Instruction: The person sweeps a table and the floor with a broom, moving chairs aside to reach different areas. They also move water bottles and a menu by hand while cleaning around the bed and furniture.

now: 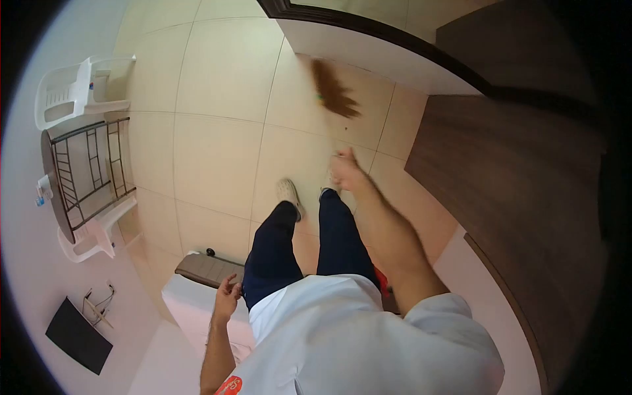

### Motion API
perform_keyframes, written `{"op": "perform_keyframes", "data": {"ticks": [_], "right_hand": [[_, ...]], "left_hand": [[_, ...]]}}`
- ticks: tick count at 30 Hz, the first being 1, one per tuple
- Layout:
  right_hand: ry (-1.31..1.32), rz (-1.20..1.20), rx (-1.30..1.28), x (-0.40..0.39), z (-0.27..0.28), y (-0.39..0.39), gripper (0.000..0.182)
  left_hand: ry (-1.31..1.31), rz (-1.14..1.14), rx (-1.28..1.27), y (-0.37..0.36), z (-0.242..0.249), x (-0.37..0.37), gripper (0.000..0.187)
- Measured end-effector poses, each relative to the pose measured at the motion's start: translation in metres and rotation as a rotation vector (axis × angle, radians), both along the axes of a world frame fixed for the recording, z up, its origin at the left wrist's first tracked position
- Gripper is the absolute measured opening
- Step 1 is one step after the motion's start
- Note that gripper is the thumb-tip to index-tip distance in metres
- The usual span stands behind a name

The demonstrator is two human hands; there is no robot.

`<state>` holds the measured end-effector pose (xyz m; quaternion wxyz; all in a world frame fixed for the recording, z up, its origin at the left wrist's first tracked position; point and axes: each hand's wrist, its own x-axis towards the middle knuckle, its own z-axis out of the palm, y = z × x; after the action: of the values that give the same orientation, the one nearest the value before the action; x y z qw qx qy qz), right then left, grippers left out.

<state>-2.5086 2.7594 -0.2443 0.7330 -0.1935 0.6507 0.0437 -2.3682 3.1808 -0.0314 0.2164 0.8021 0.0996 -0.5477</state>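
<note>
My right hand (pixel 345 170) is stretched out in front of my legs, closed around the pale handle of a broom. The broom's brown bristles (pixel 334 90) are blurred and lie at the tiled floor near the base of the low white wall. A small dark speck (pixel 345 128) shows on the tiles between the bristles and this hand. My left hand (pixel 227 297) hangs at my left side by my thigh, holding nothing, with its fingers loosely bent and apart. Close by it is a brown padded piece (pixel 209 268) on a white block.
White plastic chairs (pixel 82 93) and a dark-framed table (pixel 85 174) stand along the left wall. A black screen (pixel 79 336) hangs lower left. To the right is a dark brown wooden panel or door (pixel 507 178). A dark-trimmed ledge (pixel 388 33) tops the low wall (pixel 368 56).
</note>
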Motion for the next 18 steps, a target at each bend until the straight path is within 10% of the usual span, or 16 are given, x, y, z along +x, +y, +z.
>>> {"op": "perform_keyframes", "data": {"ticks": [6, 12, 18], "right_hand": [[-0.228, 0.093, -0.096, 0.001, 0.101, 0.016, 0.031], [0.378, 0.089, -0.174, -0.120, 0.174, 0.066, 0.008], [0.409, -0.171, 0.142, -0.059, -0.042, 0.078, 0.020]], "left_hand": [[0.017, 0.128, 0.041, 0.011, -0.006, 0.010, 0.041], [0.188, 0.103, -0.022, 0.039, -0.066, 0.057, 0.040], [0.100, 0.157, -0.026, -0.027, -0.042, 0.136, 0.044]]}}
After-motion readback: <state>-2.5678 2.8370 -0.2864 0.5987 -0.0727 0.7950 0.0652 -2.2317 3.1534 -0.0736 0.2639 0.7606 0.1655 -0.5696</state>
